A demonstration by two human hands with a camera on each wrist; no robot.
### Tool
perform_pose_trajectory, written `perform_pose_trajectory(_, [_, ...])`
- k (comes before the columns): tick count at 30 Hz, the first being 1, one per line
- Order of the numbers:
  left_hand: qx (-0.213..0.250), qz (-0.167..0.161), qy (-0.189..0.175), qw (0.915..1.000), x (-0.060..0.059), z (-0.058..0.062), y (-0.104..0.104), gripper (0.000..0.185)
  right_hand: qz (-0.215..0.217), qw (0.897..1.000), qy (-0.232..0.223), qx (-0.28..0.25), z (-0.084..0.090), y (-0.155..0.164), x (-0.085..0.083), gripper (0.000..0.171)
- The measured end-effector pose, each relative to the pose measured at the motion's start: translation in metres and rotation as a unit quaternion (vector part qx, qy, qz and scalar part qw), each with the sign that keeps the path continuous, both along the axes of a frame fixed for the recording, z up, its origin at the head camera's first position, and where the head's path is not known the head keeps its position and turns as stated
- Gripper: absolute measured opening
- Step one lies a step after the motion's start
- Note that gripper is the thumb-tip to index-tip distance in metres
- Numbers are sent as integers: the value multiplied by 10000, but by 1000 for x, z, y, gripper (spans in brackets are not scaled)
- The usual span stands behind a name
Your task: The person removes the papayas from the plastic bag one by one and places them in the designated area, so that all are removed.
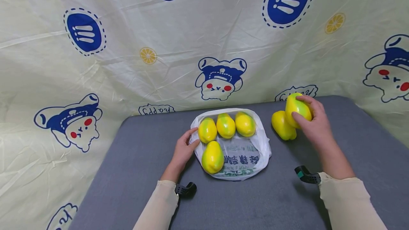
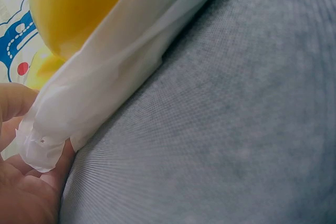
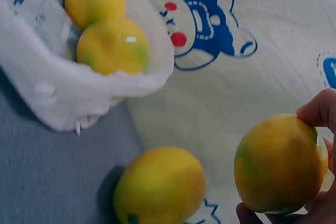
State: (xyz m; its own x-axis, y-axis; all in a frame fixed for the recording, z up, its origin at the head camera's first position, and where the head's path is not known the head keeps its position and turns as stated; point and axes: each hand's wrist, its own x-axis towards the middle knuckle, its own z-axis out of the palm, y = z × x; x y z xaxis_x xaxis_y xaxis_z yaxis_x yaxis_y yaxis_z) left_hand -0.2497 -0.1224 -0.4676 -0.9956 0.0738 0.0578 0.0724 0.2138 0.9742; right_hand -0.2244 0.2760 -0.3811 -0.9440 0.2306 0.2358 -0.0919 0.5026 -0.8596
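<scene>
My right hand (image 1: pixel 314 120) grips a yellow-green papaya-like fruit (image 3: pixel 281 163), thumb on one side and fingers on the other. It is held up above the table, partly overlapping a second such fruit (image 1: pixel 282 127) that lies to the right of the bag. A white plastic bag (image 1: pixel 264 144) sits with its mouth spread wide and its rim rolled down. Inside are several like fruits: three along the back and one fruit (image 1: pixel 212 157) at the front left. My left hand (image 1: pixel 184 148) holds the bag's left rim, the white plastic (image 2: pixel 79 98) lying between thumb and fingers.
The bag stands on a grey cloth-covered table (image 1: pixel 140 152). Behind and beside the table hangs a pale sheet (image 1: pixel 179 34) printed with blue cartoon figures. Dark printing shows on the bag's inner floor, right of the front fruit. Each wrist wears a black camera band (image 1: pixel 308 175).
</scene>
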Motion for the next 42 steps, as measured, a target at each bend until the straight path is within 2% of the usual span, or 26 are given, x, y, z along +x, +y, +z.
perform_pose_trajectory(8, [37, -52, 8, 10000, 0, 0, -1, 47, -446, 9987, -229, -31, -17, 18, -6, 57])
perform_pose_trajectory(16, [28, -20, -64, 10000, 0, 0, -1, 47, -623, 9970, -453, 95, -28, 27, -8, 60])
perform_pose_trajectory(23, [13, -29, 35, 10000, 0, 0, 0, 47, -439, 9962, -702, 282, -39, 34, -10, 60])
perform_pose_trajectory(32, [11, -5, -43, 10000, 0, 0, -1, 47, -338, 9941, -972, 352, -50, 39, -13, 60])
perform_pose_trajectory(42, [18, -36, -14, 10000, 1, 1, -1, 47, -176, 9942, -947, 485, -56, 40, -13, 59])
